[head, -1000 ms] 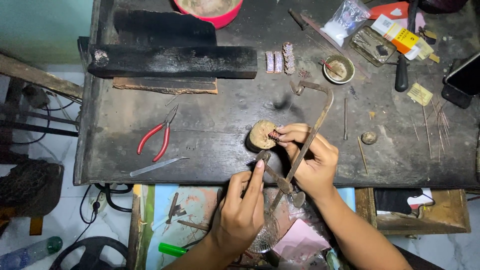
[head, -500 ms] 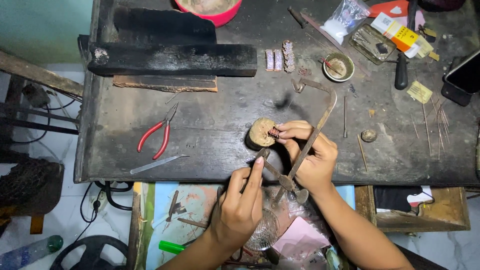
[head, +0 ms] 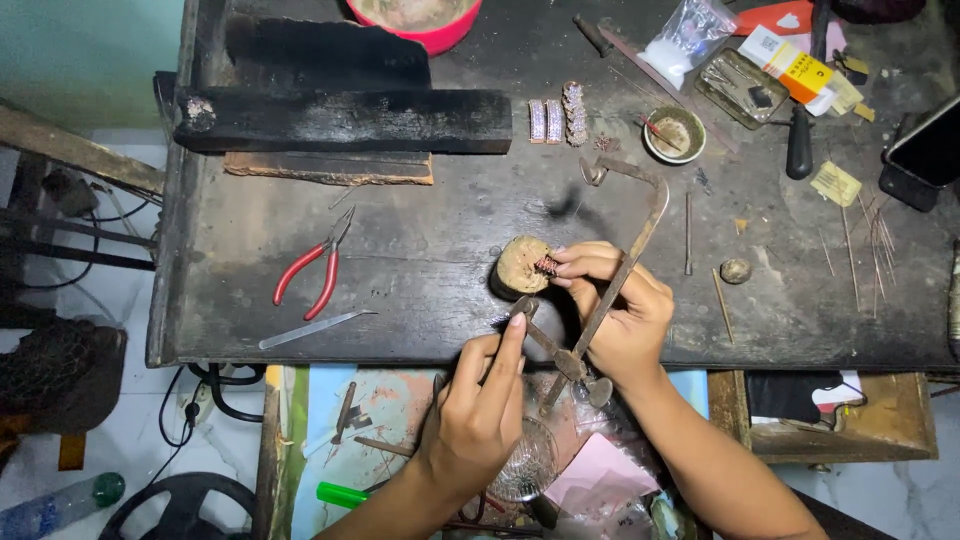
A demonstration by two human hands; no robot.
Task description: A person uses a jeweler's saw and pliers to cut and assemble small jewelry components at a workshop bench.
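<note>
My right hand point(head: 625, 315) pinches a small reddish coiled piece point(head: 546, 265) against a round wooden block point(head: 520, 265) on the dark workbench point(head: 420, 260). A metal saw frame point(head: 640, 235) lies across this hand's fingers, running from the bench down to a clamp below the bench edge. My left hand point(head: 480, 400) comes up from below. Its thumb and forefinger pinch the frame's lower clamp arm point(head: 528, 318), just under the block.
Red-handled pliers point(head: 310, 270) and a thin metal blade point(head: 315, 328) lie at the left. A long black block point(head: 350, 120), a red bowl point(head: 415, 18), a small dish point(head: 675, 135), a phone point(head: 925, 150), thin rods and packets sit along the back and right. An open drawer point(head: 380, 420) lies below.
My left hand's fingers have crept slightly up toward the clamp. The right hand and the block stay where they were.
</note>
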